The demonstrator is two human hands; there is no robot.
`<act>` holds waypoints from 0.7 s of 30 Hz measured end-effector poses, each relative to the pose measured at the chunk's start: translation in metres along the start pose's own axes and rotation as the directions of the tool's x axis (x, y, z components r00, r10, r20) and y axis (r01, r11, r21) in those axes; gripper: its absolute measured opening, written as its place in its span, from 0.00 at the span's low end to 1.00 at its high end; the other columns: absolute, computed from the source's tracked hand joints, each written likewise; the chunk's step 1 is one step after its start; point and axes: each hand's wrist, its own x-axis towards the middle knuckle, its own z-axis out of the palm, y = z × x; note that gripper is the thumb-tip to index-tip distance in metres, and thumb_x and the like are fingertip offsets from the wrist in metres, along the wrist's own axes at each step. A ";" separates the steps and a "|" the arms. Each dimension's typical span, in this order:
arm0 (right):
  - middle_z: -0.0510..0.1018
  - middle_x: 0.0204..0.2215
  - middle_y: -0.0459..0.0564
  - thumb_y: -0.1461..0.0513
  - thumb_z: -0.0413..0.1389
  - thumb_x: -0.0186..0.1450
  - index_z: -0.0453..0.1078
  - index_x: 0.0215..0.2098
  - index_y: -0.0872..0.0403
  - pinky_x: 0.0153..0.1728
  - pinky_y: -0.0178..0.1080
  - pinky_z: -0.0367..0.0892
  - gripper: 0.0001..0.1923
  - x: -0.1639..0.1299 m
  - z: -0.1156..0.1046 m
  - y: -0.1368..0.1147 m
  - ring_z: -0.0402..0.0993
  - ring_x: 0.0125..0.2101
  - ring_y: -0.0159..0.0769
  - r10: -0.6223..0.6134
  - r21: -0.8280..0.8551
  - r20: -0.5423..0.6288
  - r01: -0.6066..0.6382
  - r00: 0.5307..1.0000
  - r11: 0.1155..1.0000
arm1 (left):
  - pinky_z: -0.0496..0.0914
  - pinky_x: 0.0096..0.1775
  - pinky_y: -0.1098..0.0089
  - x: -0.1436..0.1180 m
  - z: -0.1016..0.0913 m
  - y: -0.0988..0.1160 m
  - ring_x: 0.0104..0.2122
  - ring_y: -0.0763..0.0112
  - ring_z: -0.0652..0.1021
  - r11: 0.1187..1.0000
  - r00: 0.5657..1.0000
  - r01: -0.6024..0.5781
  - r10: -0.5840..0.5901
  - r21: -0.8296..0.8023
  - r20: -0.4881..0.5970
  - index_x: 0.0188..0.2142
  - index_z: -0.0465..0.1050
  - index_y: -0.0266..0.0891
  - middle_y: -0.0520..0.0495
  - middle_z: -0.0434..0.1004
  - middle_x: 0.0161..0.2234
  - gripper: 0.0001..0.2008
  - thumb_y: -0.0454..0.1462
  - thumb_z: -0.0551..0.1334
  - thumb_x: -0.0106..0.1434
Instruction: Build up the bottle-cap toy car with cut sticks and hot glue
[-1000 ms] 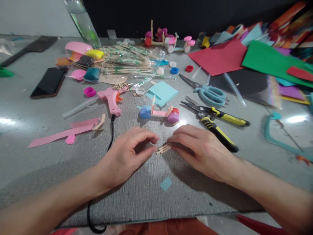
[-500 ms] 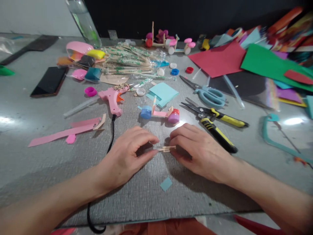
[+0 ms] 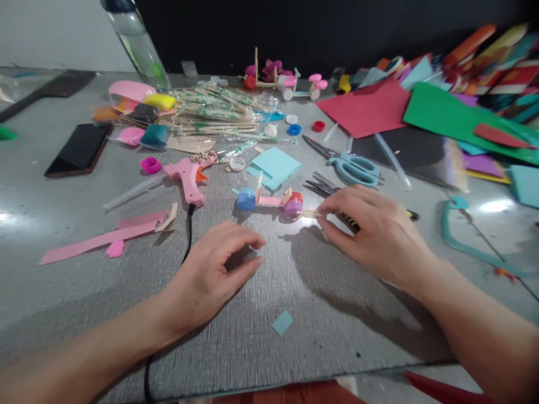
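1. Working over grey table (image 3: pixel 236 353).
2. Reaching right hand (image 3: pixel 370 235) across pliers (image 3: pixel 349 221).
3. Resting left hand (image 3: pixel 221 266) nearer, thumb and fingers curved apart, with nothing between.
4. Seeing toy (image 3: pixel 269 201) beyond left hand, before blue paper (image 3: pixel 278 164).
5. Pinching sticks (image 3: pixel 309 213) in right fingertips, almost closed together, with free ends at toy's purple cap (image 3: pixel 292 208); whether touching, not possible to tell.

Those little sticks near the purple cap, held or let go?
Held in the right hand: the little sticks poke out from its pinch.
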 end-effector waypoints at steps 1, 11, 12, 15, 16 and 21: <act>0.81 0.35 0.54 0.64 0.56 0.69 0.72 0.39 0.54 0.39 0.48 0.70 0.03 0.002 0.001 0.003 0.77 0.38 0.47 0.017 -0.018 0.004 -0.017 1.000 1.000 | 0.69 0.47 0.64 0.000 0.000 0.000 0.44 0.66 0.76 1.000 1.000 0.006 -0.006 0.003 0.004 0.44 0.73 0.41 0.49 0.78 0.41 0.05 0.35 0.62 0.69; 0.80 0.33 0.54 0.63 0.55 0.70 0.73 0.37 0.55 0.36 0.43 0.68 0.05 0.017 0.016 0.013 0.75 0.35 0.42 0.070 0.025 -0.012 -0.070 0.997 0.997 | 0.70 0.48 0.63 0.000 0.000 -0.001 0.45 0.65 0.75 0.999 1.000 0.018 -0.018 0.028 0.013 0.44 0.73 0.41 0.48 0.77 0.43 0.05 0.34 0.62 0.69; 0.80 0.34 0.54 0.63 0.56 0.70 0.73 0.37 0.55 0.37 0.43 0.68 0.05 0.017 0.017 0.014 0.75 0.35 0.42 0.070 0.036 -0.011 -0.070 0.997 0.997 | 0.70 0.48 0.62 0.001 0.000 -0.001 0.45 0.65 0.76 0.999 1.000 0.016 -0.016 0.030 0.014 0.44 0.73 0.42 0.48 0.77 0.43 0.05 0.34 0.62 0.69; 0.81 0.36 0.54 0.63 0.56 0.70 0.74 0.39 0.55 0.39 0.44 0.69 0.05 0.017 0.020 0.017 0.76 0.38 0.43 0.071 0.062 -0.011 -0.070 0.997 0.996 | 0.70 0.48 0.62 0.002 0.001 -0.001 0.44 0.65 0.76 0.999 1.000 0.005 -0.006 0.033 0.016 0.44 0.73 0.42 0.48 0.77 0.42 0.04 0.35 0.62 0.69; 0.81 0.36 0.54 0.63 0.56 0.70 0.74 0.39 0.54 0.40 0.44 0.69 0.05 0.017 0.021 0.018 0.76 0.38 0.43 0.071 0.069 -0.012 -0.070 0.997 0.995 | 0.70 0.48 0.61 0.002 0.001 -0.001 0.44 0.64 0.76 0.999 1.000 0.001 -0.002 0.034 0.016 0.44 0.73 0.42 0.48 0.78 0.42 0.04 0.35 0.62 0.69; 0.81 0.37 0.54 0.63 0.56 0.71 0.75 0.41 0.55 0.41 0.44 0.69 0.05 0.018 0.024 0.019 0.76 0.40 0.43 0.067 0.084 -0.006 -0.067 0.998 0.994 | 0.70 0.48 0.61 0.001 0.001 -0.001 0.45 0.64 0.76 0.999 1.000 -0.002 0.002 0.034 0.025 0.43 0.73 0.42 0.47 0.78 0.41 0.04 0.35 0.61 0.70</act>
